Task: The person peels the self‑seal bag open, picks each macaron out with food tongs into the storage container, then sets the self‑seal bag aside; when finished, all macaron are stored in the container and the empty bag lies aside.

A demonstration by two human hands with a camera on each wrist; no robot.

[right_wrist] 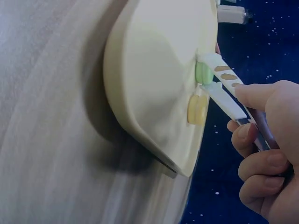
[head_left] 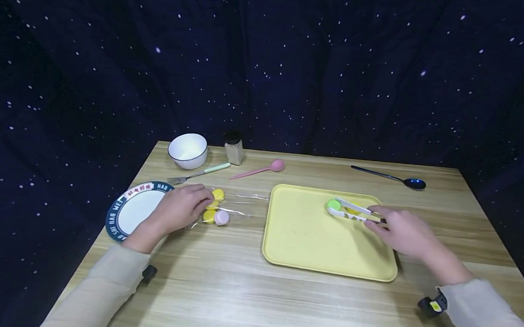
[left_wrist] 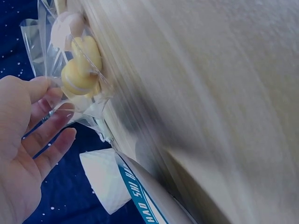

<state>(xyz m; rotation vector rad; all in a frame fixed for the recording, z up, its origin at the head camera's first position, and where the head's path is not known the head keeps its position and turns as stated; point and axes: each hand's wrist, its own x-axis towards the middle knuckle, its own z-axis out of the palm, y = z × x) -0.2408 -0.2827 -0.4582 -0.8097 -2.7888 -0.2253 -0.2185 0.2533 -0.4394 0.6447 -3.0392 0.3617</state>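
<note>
My left hand (head_left: 176,209) pinches the edge of a clear plastic bag (left_wrist: 32,44) between thumb and forefinger. Inside the bag lie several yellow macarons (head_left: 209,216) and a pale pink macaron (head_left: 222,217). My right hand (head_left: 406,233) grips white-tipped tongs (right_wrist: 226,100) above a yellow tray (head_left: 302,248). Between the tongs' tips is a green macaron (right_wrist: 203,72), at the tray's surface. Close beside it on the tray sits a yellow macaron (right_wrist: 197,110), partly hidden by the tongs in the head view.
A blue-rimmed plate (head_left: 139,212) lies by the left forearm. Behind it are a white bowl (head_left: 188,150), a fork (head_left: 211,169), a dark-lidded jar (head_left: 233,151) and a pink spoon (head_left: 261,170). A dark blue spoon (head_left: 386,176) lies at the back right.
</note>
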